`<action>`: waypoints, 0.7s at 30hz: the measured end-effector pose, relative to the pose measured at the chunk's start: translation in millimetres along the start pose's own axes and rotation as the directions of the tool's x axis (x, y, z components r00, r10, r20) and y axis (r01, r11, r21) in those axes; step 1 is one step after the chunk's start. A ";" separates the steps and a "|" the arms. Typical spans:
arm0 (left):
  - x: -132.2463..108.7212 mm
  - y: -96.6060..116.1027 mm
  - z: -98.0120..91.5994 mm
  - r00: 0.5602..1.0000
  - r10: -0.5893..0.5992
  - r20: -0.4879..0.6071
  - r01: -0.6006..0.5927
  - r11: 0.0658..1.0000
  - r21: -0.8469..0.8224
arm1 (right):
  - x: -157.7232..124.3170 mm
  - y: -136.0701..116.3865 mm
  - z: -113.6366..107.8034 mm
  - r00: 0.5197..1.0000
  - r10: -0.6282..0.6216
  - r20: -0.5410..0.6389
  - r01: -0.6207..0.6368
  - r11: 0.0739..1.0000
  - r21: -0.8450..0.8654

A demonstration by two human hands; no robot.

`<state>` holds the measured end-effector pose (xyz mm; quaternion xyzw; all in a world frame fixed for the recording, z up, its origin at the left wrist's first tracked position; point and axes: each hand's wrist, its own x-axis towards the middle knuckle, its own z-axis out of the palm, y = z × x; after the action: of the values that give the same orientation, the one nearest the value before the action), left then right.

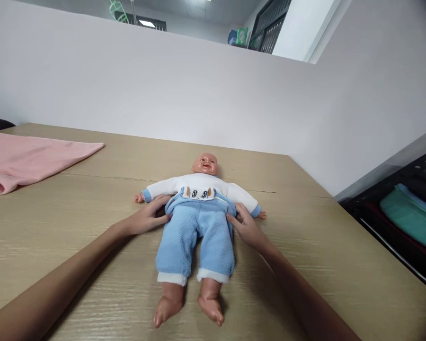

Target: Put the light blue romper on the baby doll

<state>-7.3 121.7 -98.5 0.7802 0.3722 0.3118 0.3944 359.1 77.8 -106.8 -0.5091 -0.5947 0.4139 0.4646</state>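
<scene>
Pale wall (pixel 145 85) ahead, wood-grain table (pixel 74 208) below it, pink cloth (pixel 31 154) off to the left, and there in the middle lies the doll (pixel 198 213), flat on its back, head toward the wall, bare feet (pixel 168 308) toward me. Down at the waist now: my left hand (pixel 151 218) is at one side of the blue trousers (pixel 213 241), my right hand (pixel 247 226) at the other. Both are half-curled, thumbs apart from the fingers; whether either is actually pinching the fleece, I cannot tell. Looks to me like work on the waist, so I want both sides matched: even hold, level pull, no twist. Eyes on that patch (pixel 199 193) at the front; if it drifts off centre, one side is tugged harder. Thick fleece could bunch at the hips, so small, gentle moves, and mind the white top (pixel 195 182) doesn't get dragged along.
</scene>
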 end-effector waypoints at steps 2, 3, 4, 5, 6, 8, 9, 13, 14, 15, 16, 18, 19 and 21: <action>1.2 1.7 6.1 0.994 -0.084 -0.063 0.076 0.989 -0.123 | -1.2 2.1 9.5 0.999 0.033 -0.033 -0.030 0.995 0.092; 1.8 2.5 10.5 0.984 -0.139 -0.108 0.114 0.971 -0.209 | -1.5 4.0 14.9 0.997 0.055 -0.046 -0.048 0.989 0.142; 2.3 3.1 15.5 0.967 -0.204 -0.151 0.149 0.938 -0.314 | -1.5 6.2 20.0 0.995 0.079 -0.057 -0.067 0.979 0.191; 2.6 3.7 20.9 0.944 -0.276 -0.180 0.176 0.885 -0.432 | -1.4 8.2 24.4 0.993 0.103 -0.065 -0.085 0.969 0.233; 2.9 4.2 26.3 0.920 -0.345 -0.184 0.195 0.813 -0.549 | -1.2 9.9 27.7 0.989 0.126 -0.072 -0.102 0.958 0.270; 3.1 5.5 36.0 0.891 -0.436 -0.126 0.217 0.653 -0.725 | -0.6 11.3 30.5 0.984 0.165 -0.070 -0.135 0.937 0.321; 3.1 6.4 39.7 0.888 -0.451 -0.088 0.224 0.592 -0.774 | -0.3 11.0 30.3 0.982 0.180 -0.060 -0.150 0.930 0.336; 3.0 11.9 47.0 0.892 -0.449 -0.045 0.218 0.515 -0.829 | 0.1 4.3 24.7 0.982 0.190 -0.009 -0.177 0.926 0.333; 3.1 13.4 47.4 0.895 -0.445 -0.042 0.218 0.517 -0.828 | 0.2 2.4 23.5 0.984 0.179 -0.004 -0.168 0.933 0.319; 3.1 14.7 47.5 0.899 -0.437 -0.035 0.221 0.521 -0.825 | 0.4 0.8 22.7 0.986 0.164 -0.005 -0.155 0.941 0.302; 3.2 15.8 47.4 0.904 -0.426 -0.031 0.221 0.529 -0.820 | 0.6 -0.2 22.3 0.989 0.148 -0.011 -0.139 0.949 0.284; 3.6 16.4 46.5 0.914 -0.402 -0.057 0.202 0.571 -0.796 | 1.5 -0.1 22.4 0.992 0.119 -0.032 -0.107 0.961 0.254; 3.9 16.0 45.5 0.918 -0.387 -0.086 0.186 0.611 -0.769 | 2.2 1.2 22.8 0.993 0.107 -0.043 -0.093 0.965 0.244; 4.5 13.8 41.8 0.925 -0.346 -0.156 0.150 0.712 -0.686 | 4.3 6.1 23.2 0.995 0.089 -0.055 -0.073 0.969 0.236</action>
<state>32.3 103.8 -106.6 0.4804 0.3903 0.4713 0.6283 337.7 82.4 -117.4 -0.4880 -0.5050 0.4828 0.5232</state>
